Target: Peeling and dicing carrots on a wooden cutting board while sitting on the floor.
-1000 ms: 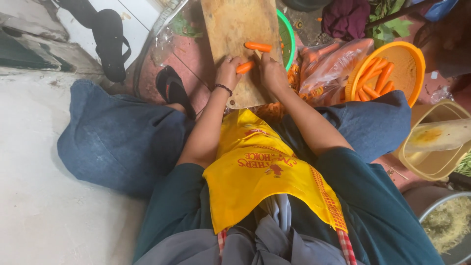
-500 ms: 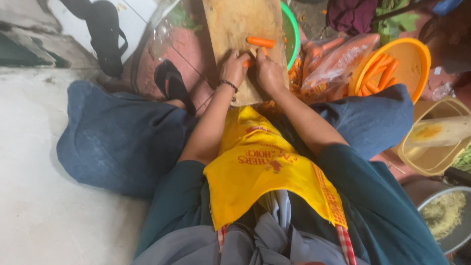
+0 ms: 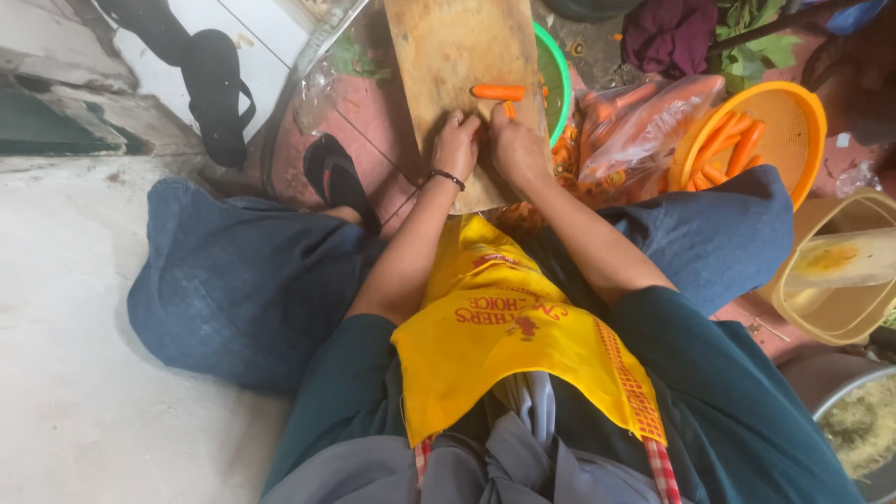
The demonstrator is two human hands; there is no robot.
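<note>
- A small carrot piece (image 3: 509, 109) lies on the wooden cutting board (image 3: 448, 47), between the fingertips of both hands.
- The left hand (image 3: 455, 145) and right hand (image 3: 516, 147) curl closed around it; the exact grip is hidden.
- A whole carrot (image 3: 498, 91) lies just beyond.
- A green basin (image 3: 557, 70), bagged carrots (image 3: 644, 131) and an orange basket (image 3: 803, 121) sit to the right.

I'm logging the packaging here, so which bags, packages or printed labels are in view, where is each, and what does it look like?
Clear plastic bag: right of the wooden cutting board, crumpled, full of orange carrots.
Clear plastic bag: left of the board, crumpled, greens inside.
Yellow apron: on the lap below both hands, red printed lettering and emblem.
</note>
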